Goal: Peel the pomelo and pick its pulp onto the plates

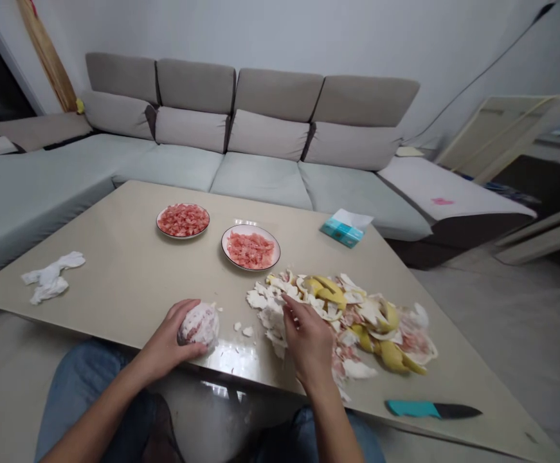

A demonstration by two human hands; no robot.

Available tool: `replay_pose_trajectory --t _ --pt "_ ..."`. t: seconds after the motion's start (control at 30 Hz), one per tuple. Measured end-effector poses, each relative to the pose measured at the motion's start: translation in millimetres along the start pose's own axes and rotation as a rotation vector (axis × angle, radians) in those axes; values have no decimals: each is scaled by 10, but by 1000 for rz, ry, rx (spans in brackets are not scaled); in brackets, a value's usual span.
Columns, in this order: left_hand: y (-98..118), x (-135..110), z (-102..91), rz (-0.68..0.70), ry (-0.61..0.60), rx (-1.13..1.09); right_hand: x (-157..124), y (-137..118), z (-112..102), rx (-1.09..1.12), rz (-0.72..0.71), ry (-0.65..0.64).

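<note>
My left hand [172,335] is wrapped round the left side of a peeled pomelo [199,326], which has patches of white pith over pinkish flesh. The pomelo is near the front edge of the table. To its right, my right hand [310,337] hovers at the left part of a heap of pomelo peel [371,312], with yellow rind, white pith and pink membrane scraps. Its index finger and thumb point forward, a little apart, and I see nothing held between them. Small pith crumbs [247,331] lie between my hands.
Two plates of pink pomelo flesh, a left plate [183,236] and a right plate [228,254], stand farther back. A turquoise-handled knife [412,408] lies front right. A tissue pack [344,229] is at the back right, crumpled tissue [51,278] at left. A sofa [260,177] stands behind the table [120,257].
</note>
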State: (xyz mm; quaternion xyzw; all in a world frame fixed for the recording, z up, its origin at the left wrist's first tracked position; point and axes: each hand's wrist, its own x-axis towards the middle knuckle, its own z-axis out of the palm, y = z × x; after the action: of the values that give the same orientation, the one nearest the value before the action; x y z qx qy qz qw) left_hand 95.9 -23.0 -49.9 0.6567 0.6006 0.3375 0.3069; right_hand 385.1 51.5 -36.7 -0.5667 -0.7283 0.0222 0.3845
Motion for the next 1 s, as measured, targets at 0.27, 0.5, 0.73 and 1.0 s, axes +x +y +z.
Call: replay_pose_trajectory --t 0.27,0.5,0.73,1.0 --pt "-13 10 54 47 -20 18 -225 -400 187 47 -126 -29" --pt "10 15 122 82 -2 49 -553 -997 326 252 -128 -192" --pt "52 1 164 92 58 59 -588 -1150 392 35 -201 -127" --pt "15 -27 183 103 98 69 -403 -923 395 393 90 -54"
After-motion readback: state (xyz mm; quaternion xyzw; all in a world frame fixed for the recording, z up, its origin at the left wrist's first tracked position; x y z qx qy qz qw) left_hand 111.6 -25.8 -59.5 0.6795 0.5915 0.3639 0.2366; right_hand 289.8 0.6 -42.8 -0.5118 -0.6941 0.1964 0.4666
